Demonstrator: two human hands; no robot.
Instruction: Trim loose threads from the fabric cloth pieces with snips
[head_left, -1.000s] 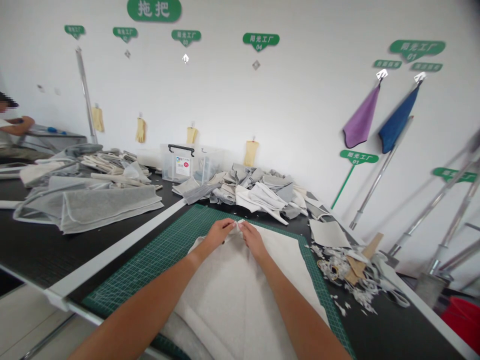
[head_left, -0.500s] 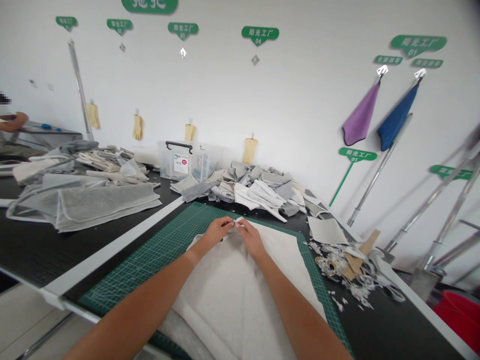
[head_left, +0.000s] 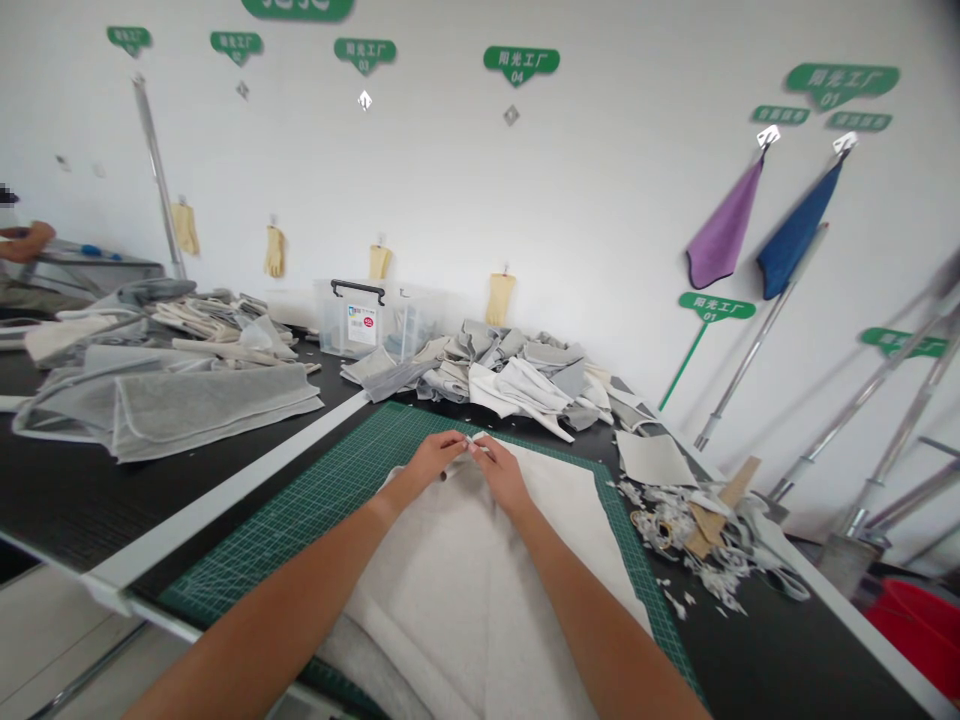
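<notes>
A large off-white fabric piece (head_left: 480, 590) lies spread over the green cutting mat (head_left: 262, 540) and hangs toward me at the front. At its far edge my left hand (head_left: 435, 457) and my right hand (head_left: 499, 470) meet, fingertips nearly touching. Both are closed, thumbs and fingers pinching the edge of the fabric, which is slightly lifted there. A small dark spot or object shows beneath my left fingers; I cannot make out what it is.
Behind the mat lies a heap of grey and white fabric (head_left: 517, 375) beside a clear plastic box (head_left: 360, 320). More folded grey fabric (head_left: 210, 405) covers the left table. Scraps (head_left: 712, 560) and a beige sheet (head_left: 654, 460) lie right. A person's arm (head_left: 26, 243) shows far left.
Both hands stay pinched at the fabric's far edge, with only a slight shift of the fingers. The camera view has tilted a little.
</notes>
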